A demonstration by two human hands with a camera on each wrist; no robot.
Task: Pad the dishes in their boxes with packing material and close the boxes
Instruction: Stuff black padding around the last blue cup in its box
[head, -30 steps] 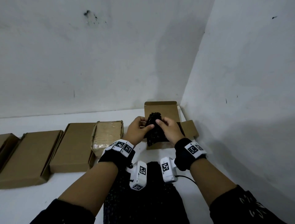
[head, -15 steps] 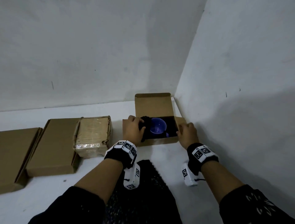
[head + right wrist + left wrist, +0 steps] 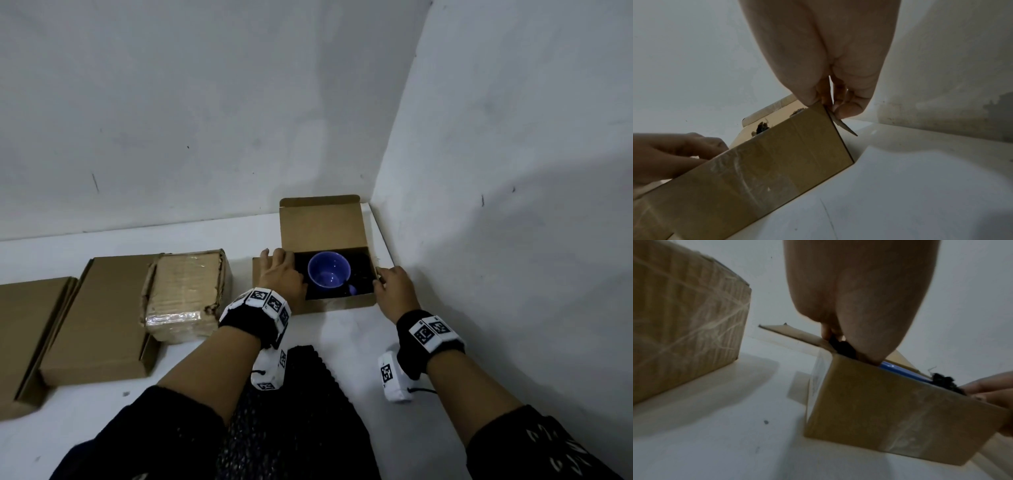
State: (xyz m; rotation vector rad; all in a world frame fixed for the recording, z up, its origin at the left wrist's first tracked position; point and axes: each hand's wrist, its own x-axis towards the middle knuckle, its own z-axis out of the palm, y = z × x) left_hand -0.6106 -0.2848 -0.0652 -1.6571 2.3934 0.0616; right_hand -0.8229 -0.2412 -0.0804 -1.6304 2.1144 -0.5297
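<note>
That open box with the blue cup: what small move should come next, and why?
Probably fold the right side flap inward. The right hand already pinches it, the blue cup sits in black padding, and the lid stands open.
</note>
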